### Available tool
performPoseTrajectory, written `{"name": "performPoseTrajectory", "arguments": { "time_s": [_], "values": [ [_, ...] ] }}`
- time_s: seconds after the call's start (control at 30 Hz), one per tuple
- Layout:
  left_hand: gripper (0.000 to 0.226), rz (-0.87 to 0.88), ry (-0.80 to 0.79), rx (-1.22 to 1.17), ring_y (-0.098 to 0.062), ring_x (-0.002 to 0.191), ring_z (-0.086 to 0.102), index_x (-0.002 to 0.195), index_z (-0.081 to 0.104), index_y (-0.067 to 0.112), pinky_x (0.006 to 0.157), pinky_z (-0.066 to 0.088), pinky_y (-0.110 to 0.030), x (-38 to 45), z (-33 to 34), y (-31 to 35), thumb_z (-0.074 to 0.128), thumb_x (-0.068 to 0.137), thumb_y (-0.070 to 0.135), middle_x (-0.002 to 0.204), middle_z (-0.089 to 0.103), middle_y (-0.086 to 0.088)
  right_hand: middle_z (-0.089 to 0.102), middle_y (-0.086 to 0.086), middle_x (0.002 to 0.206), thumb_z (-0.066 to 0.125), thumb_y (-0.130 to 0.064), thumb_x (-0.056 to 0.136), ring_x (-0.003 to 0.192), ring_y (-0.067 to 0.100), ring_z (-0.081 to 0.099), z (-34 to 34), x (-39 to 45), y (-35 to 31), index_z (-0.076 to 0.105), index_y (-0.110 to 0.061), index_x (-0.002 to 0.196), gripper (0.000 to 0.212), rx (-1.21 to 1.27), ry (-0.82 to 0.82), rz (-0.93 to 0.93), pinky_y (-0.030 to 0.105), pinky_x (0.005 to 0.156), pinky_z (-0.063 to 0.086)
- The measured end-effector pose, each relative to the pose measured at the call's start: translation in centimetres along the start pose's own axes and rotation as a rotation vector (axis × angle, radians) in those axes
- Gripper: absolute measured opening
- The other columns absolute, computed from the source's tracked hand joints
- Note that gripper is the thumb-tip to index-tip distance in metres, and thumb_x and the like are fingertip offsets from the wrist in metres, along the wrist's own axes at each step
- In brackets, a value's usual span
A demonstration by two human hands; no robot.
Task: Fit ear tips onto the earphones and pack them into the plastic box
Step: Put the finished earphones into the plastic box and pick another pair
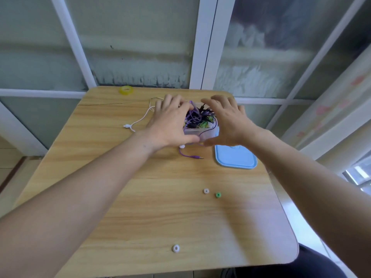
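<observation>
A clear plastic box (195, 133) stands at the far middle of the wooden table (140, 197), stuffed with tangled purple, black and green earphone cables (197, 117). My left hand (170, 123) lies against its left side, thumb along the front wall, fingers over the rim. My right hand (228, 121) covers its right side, fingers spread and fairly straight. A purple cable with its jack plug (192, 156) trails out in front of the box. White earphones (138, 121) lie to the left. Loose ear tips: two white (206, 191) (175, 248), one green (218, 195).
The box's blue lid (235, 157) lies flat just right of the box, near the table's right edge. A yellow tape roll (126, 90) sits at the far left corner. Glass partition panels stand behind the table.
</observation>
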State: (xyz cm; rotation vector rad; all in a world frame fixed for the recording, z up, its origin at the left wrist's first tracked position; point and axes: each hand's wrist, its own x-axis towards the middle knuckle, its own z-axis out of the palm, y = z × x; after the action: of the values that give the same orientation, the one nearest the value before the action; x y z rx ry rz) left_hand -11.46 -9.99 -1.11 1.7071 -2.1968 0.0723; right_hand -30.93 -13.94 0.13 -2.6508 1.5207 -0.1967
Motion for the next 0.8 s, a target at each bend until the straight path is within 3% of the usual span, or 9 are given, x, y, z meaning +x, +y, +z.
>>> {"name": "performPoseTrajectory", "arguments": {
  "time_s": [0.07, 0.13, 0.27, 0.4, 0.47, 0.53, 0.63, 0.73, 0.8],
  "values": [
    [0.087, 0.025, -0.006, 0.096, -0.026, 0.117, 0.039, 0.128, 0.051, 0.02, 0.096, 0.032, -0.041, -0.1, 0.5, 0.1, 0.075, 0.059, 0.067, 0.125, 0.048, -0.002, 0.026, 0.013, 0.149, 0.094, -0.053, 0.05, 0.137, 0.035, 0.032, 0.7, -0.4, -0.1, 0.014, -0.019, 0.155, 0.136, 0.251, 0.062, 0.193, 0.047, 0.111, 0.034],
    [0.083, 0.027, 0.012, 0.139, -0.027, 0.117, 0.039, 0.128, 0.051, 0.018, 0.096, 0.033, -0.041, -0.2, 0.8, 0.0, 0.076, 0.062, 0.062, 0.127, 0.049, -0.003, 0.031, 0.016, 0.148, 0.095, -0.046, 0.054, 0.136, 0.032, 0.038, 1.4, -0.8, -0.2, 0.015, -0.008, 0.153, 0.133, 0.466, 0.003, 0.425, 0.039, 0.108, 0.036],
    [0.077, 0.05, 0.039, 0.118, -0.028, 0.117, 0.039, 0.129, 0.051, 0.018, 0.095, 0.031, -0.04, 0.0, 0.8, 0.2, 0.077, 0.065, 0.053, 0.125, 0.048, -0.005, 0.066, 0.006, 0.1, 0.087, -0.045, 0.07, 0.095, 0.024, 0.062, 3.1, -1.1, -0.1, 0.061, -0.007, 0.111, 0.062, 0.53, -0.137, 0.564, 0.029, 0.074, 0.046],
    [0.07, 0.066, 0.129, 0.063, -0.029, 0.112, 0.042, 0.125, 0.054, 0.018, 0.09, 0.031, -0.039, -0.5, 0.8, 0.4, 0.075, 0.066, 0.049, 0.12, 0.05, -0.006, 0.061, 0.001, 0.049, 0.083, -0.032, 0.075, 0.041, 0.011, 0.053, 3.5, -0.5, 0.1, 0.06, -0.007, 0.062, 0.037, 0.642, -0.111, 0.618, 0.019, 0.048, 0.042],
    [0.058, 0.074, 0.197, 0.023, -0.031, 0.107, 0.045, 0.118, 0.058, 0.016, 0.086, 0.035, -0.04, -0.9, 1.0, 0.4, 0.073, 0.069, 0.043, 0.114, 0.052, -0.007, 0.071, 0.009, 0.059, 0.078, -0.021, 0.077, 0.053, 0.015, 0.069, 2.9, -0.3, 0.4, 0.07, 0.001, 0.077, 0.023, 0.716, -0.168, 0.684, 0.026, 0.063, 0.056],
    [0.042, 0.071, 0.291, -0.043, -0.031, 0.102, 0.048, 0.108, 0.061, 0.013, 0.084, 0.04, -0.042, -1.1, 1.0, 0.5, 0.067, 0.073, 0.035, 0.106, 0.054, -0.007, 0.075, 0.019, 0.077, 0.07, -0.008, 0.083, 0.073, 0.028, 0.075, 1.9, -0.4, 0.7, 0.069, 0.011, 0.102, 0.027, 0.832, -0.256, 0.712, 0.041, 0.08, 0.062],
    [0.026, 0.064, 0.378, -0.235, -0.027, 0.094, 0.053, 0.097, 0.063, 0.012, 0.084, 0.045, -0.042, -1.3, 0.6, 1.3, 0.058, 0.083, 0.033, 0.098, 0.056, -0.006, 0.073, 0.018, 0.075, 0.058, -0.001, 0.096, 0.065, 0.022, 0.073, -0.8, -0.6, 0.6, 0.065, 0.01, 0.098, 0.014, 1.238, -0.344, 0.613, 0.03, 0.068, 0.063],
    [0.043, -0.03, 0.27, -0.393, -0.021, 0.09, 0.059, 0.102, 0.058, 0.017, 0.08, 0.049, -0.037, -1.2, -0.1, 2.1, 0.056, 0.083, 0.055, 0.103, 0.054, 0.002, 0.071, 0.011, 0.082, 0.045, -0.002, 0.102, 0.072, 0.013, 0.072, -3.4, 0.2, -0.1, 0.063, 0.004, 0.099, 0.019, 1.598, -0.337, 0.437, 0.02, 0.07, 0.059],
    [0.063, -0.061, 0.145, -0.38, -0.017, 0.093, 0.057, 0.109, 0.053, 0.018, 0.08, 0.048, -0.035, -1.0, -0.5, 2.3, 0.065, 0.072, 0.068, 0.105, 0.054, 0.005, 0.071, 0.011, 0.082, 0.042, -0.001, 0.103, 0.075, 0.015, 0.072, -4.5, 1.3, -0.6, 0.062, 0.003, 0.098, 0.021, 1.706, -0.25, 0.394, 0.023, 0.073, 0.06]
  ]
}}
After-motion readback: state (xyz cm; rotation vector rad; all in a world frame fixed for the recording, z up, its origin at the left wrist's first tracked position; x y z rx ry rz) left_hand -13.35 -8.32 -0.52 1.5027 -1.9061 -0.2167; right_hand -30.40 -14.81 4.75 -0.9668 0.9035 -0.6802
